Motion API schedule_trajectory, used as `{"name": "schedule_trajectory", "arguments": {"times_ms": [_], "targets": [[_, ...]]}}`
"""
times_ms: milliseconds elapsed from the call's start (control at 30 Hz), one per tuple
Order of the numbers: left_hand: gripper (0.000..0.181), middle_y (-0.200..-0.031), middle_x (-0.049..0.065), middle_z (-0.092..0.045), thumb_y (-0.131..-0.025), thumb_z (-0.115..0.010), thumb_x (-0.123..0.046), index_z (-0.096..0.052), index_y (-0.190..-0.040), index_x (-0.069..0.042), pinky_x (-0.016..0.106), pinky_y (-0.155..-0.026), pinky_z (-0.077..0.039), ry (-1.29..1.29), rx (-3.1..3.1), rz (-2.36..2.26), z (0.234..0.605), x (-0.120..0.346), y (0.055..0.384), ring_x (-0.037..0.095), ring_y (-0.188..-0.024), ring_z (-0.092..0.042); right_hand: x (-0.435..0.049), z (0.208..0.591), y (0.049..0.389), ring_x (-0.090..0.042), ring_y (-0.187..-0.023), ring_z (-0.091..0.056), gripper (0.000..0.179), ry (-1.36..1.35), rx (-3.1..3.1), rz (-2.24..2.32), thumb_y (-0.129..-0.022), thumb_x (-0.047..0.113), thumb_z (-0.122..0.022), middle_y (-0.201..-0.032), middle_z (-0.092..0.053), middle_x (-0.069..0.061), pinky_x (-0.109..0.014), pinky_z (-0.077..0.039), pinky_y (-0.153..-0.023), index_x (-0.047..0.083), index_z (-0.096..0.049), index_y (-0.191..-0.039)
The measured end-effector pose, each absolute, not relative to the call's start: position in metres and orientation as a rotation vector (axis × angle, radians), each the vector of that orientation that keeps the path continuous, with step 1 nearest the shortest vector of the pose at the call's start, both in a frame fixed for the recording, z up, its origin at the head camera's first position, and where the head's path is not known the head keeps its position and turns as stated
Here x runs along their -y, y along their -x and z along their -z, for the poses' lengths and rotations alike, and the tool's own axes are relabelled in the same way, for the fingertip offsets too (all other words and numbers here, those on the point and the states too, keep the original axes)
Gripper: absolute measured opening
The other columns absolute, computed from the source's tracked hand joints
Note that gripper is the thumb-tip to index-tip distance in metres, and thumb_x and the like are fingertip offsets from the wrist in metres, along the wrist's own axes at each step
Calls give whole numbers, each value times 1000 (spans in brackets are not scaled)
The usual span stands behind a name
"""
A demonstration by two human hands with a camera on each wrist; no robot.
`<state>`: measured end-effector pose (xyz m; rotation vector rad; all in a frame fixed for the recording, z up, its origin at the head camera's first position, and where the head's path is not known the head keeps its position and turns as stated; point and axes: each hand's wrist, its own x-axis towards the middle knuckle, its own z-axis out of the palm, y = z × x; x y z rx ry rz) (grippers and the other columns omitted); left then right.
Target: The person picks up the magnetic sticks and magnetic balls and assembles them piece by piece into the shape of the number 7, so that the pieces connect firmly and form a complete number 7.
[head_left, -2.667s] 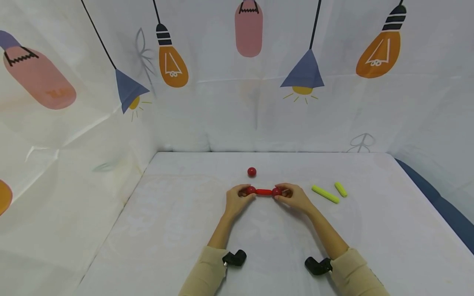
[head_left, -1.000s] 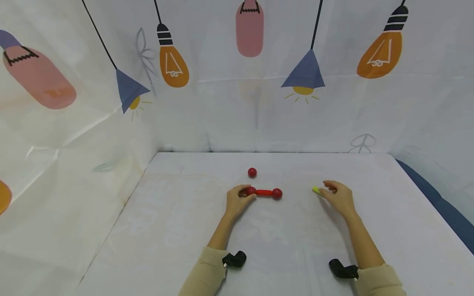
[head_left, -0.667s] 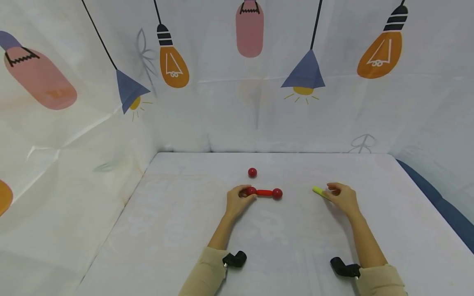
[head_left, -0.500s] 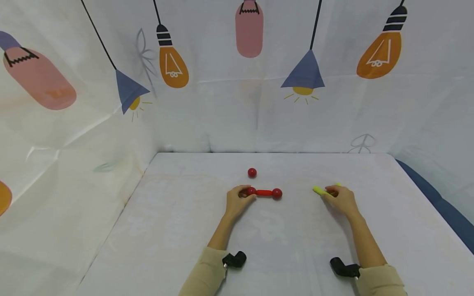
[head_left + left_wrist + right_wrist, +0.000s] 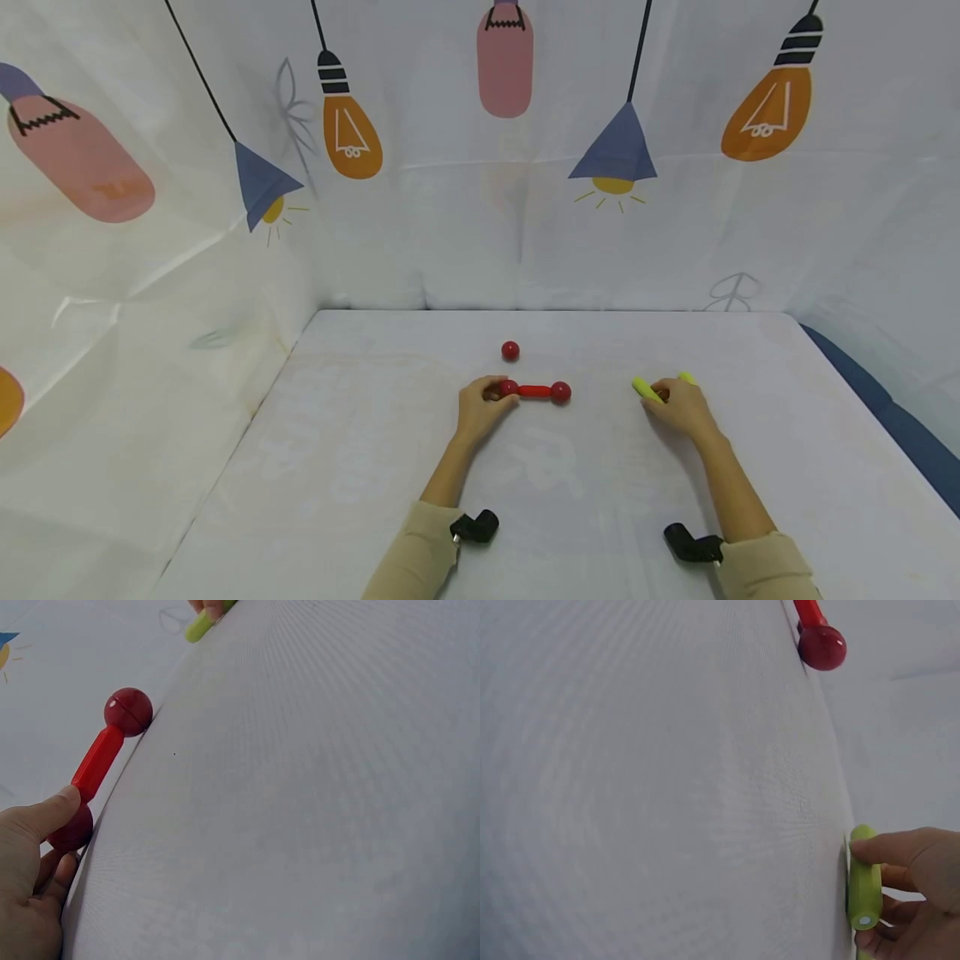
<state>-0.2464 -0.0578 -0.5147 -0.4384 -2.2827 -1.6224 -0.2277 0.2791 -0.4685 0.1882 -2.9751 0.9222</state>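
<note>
In the head view, a red building stick (image 5: pixel 535 391) lies on the table with a dark red ball (image 5: pixel 560 392) at its right end. At its left end is a second red ball (image 5: pixel 510 387), which my left hand (image 5: pixel 478 410) pinches between thumb and fingers. The left wrist view shows the thumb over the joint of stick and ball (image 5: pixel 73 829). My right hand (image 5: pixel 684 410) grips a yellow-green stick (image 5: pixel 646 389) with thumb and fingers, close over the table. Its near end has a pale round spot in the right wrist view, where the stick (image 5: pixel 865 881) slants little.
A loose red ball (image 5: pixel 510 351) sits behind the red stick. A shorter yellow-green stick (image 5: pixel 686 377) shows past my right fingers, mostly hidden by them. The white table (image 5: pixel 360 467) meets a wall sheet (image 5: pixel 450 233) printed with lamps and bulbs.
My right hand has left the right red ball and moved right to the longer yellow-green stick, now gripping it and shifted slightly left. My left hand stays on its ball.
</note>
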Motion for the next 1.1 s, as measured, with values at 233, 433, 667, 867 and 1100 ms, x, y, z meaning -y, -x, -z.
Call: {"name": "schedule_trajectory", "arguments": {"times_ms": [233, 433, 667, 867, 1100], "targets": [[35, -94, 11, -69, -77, -77, -16, -68, -105, 2, 23, -67, -52, 466, 2257, 1609, 522, 58, 250, 16, -75, -61, -276, 465, 225, -36, -91, -58, 43, -119, 2996, -1177, -88, 18, -64, -99, -61, -26, -36, -51, -70, -18, -55, -109], [35, -98, 14, -68, -75, -78, -9, -68, -106, 3, 23, -72, -52, 339, 2368, 1612, 514, 55, 247, 21, -79, -62, -267, 465, 223, -19, -81, -61, 52, -15, 2949, -1559, -88, 23, -66, -101, -63, -23, -27, -53, -66, -18, -51, -117], [35, -99, 13, -68, -75, -78, -10, -68, -107, 2, 23, -72, -52, 326, 2377, 1620, 513, 56, 247, 20, -79, -62, -254, 468, 220, -11, -77, -65, 55, -36, 2822, -1926, -87, 19, -66, -98, -68, -16, -27, -55, -71, -20, -45, -121], [35, -97, 14, -69, -75, -79, -8, -68, -106, 3, 22, -71, -51, 331, 2368, 1616, 513, 56, 247, 21, -79, -62, -242, 472, 217, -10, -76, -66, 59, -11, 2746, -2054, -86, 17, -68, -98, -68, -16, -26, -55, -71, -20, -42, -124], [34, -97, 13, -69, -75, -79, -8, -68, -106, 2, 22, -71, -52, 333, 2370, 1611, 512, 56, 247, 21, -78, -62, -227, 475, 211, -12, -79, -66, 61, -10, 2692, -2160, -85, 15, -68, -100, -67, -18, -27, -55, -73, -20, -40, -126]]}}
